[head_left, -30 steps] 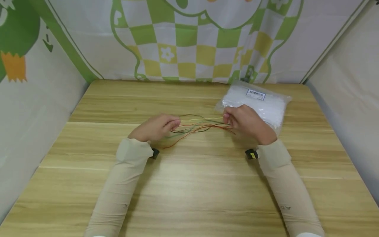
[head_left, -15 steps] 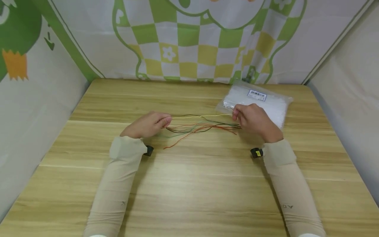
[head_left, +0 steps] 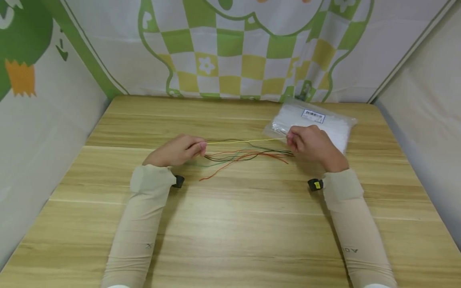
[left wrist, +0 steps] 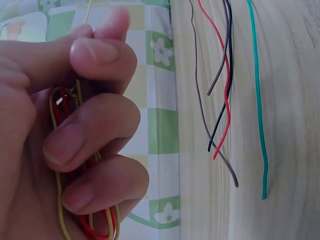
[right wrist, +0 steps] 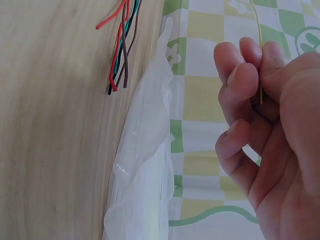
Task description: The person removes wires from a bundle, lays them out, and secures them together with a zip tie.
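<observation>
A yellow wire [head_left: 245,141] runs nearly straight between the two hands above the table. My left hand [head_left: 180,150] pinches it between thumb and finger. In the left wrist view, folded loops of yellow and red wire [left wrist: 59,185] lie in the palm under the curled fingers. The wire's other end is pinched by my right hand [head_left: 313,144]; a short tip pokes past the thumb in the right wrist view. Below the stretched wire, several loose red, black, brown and green wires [head_left: 235,160] lie across each other on the table.
A clear plastic bag [head_left: 336,134] of white contents, with a barcode label [head_left: 313,116], lies at the back right, partly behind the right hand. The wooden table [head_left: 223,232] ends at a patterned cloth [head_left: 230,44] behind, with pale cloth walls at both sides.
Both hands have drawn apart, the left to the left and the right to the right, so a longer length of yellow wire shows between them. Most of this happened in the first half second.
</observation>
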A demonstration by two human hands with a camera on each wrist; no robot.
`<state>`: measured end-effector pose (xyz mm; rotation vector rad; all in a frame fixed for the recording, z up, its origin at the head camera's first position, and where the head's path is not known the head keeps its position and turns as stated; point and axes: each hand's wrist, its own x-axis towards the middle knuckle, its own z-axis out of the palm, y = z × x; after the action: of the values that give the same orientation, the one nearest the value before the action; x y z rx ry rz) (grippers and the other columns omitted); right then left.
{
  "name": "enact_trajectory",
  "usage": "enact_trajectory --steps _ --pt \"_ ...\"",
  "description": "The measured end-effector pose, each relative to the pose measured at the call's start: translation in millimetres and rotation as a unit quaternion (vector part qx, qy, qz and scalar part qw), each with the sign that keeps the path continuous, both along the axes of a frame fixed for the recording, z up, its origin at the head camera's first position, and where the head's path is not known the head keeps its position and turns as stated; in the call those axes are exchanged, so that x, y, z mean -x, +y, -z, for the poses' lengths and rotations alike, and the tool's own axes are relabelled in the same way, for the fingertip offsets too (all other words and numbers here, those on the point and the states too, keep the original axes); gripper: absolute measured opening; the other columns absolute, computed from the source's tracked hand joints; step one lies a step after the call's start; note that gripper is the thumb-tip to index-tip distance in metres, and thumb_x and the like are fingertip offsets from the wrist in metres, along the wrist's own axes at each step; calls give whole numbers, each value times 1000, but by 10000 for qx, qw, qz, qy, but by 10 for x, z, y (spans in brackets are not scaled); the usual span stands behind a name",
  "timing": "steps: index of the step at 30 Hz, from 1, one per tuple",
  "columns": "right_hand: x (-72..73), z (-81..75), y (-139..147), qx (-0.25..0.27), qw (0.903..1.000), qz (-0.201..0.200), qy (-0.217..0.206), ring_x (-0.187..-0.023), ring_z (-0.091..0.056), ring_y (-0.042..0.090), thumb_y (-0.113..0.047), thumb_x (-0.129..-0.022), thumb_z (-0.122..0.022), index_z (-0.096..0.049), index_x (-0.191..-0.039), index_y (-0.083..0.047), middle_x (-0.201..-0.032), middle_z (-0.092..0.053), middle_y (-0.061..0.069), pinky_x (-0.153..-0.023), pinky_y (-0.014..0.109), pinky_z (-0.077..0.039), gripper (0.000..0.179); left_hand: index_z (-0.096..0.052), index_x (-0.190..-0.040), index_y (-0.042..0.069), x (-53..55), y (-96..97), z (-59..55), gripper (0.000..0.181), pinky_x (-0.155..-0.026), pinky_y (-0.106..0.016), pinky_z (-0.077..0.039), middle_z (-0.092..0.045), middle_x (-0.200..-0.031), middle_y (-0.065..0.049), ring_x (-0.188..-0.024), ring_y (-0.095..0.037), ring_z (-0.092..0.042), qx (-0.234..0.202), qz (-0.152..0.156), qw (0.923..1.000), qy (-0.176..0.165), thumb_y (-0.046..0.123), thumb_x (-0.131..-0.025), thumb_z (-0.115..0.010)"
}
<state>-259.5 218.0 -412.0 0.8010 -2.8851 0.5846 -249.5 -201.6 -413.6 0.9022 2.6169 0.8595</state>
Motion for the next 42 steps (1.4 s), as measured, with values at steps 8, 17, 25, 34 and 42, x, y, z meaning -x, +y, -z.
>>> enact_trajectory --steps 8,17,25,34,42 --pt "11 19 23 267 9996 -74 -2 -66 -64 15 -9 -110 -52 -67 -83 -14 -66 -66 -4 -77 46 -55 32 -72 -86 7 -8 -13 -13 33 -65 -26 -42 -56 -67 0 -60 -9 -47 -60 31 9997 230 11 -111 -50" --pt "22 24 -5 463 9972 -470 343 -55 -54 8 -9 -109 -57 -67 -79 -14 -55 -55 -7 -72 37 -51 32 -69 -76 10 -34 -42 -63 38 -67 -30 -42 -71 -78 -5 -67 -15 -53 -2 -587 9943 892 1 -106 -48" --pt "21 22 -22 372 9981 -483 67 -55 -51 8 -2 -108 -51 -68 -82 -11 -56 -55 -6 -70 34 -47 33 -53 -72 12 -12 -75 -6 50 -63 -29 -39 -47 -64 1 -57 -12 -40 -225 -767 9946 659 25 -117 -37" --pt "-2 -8 -5 527 9976 -425 -173 -55 -52 8 -7 -111 -50 -68 -83 -13 -58 -57 -5 -66 29 -46 34 -45 -63 15 17 -77 29 57 -60 -29 -38 -44 -57 3 -51 -11 -38 -395 -802 9925 837 28 -117 -33" --pt "-1 -8 22 504 9978 -409 -143 -55 -51 9 -4 -110 -49 -67 -82 -13 -57 -56 -5 -66 29 -44 35 -37 -62 16 25 -62 68 53 -58 -26 -29 -35 -57 5 -52 -8 -28 -100 -648 9901 1242 22 -115 -42"
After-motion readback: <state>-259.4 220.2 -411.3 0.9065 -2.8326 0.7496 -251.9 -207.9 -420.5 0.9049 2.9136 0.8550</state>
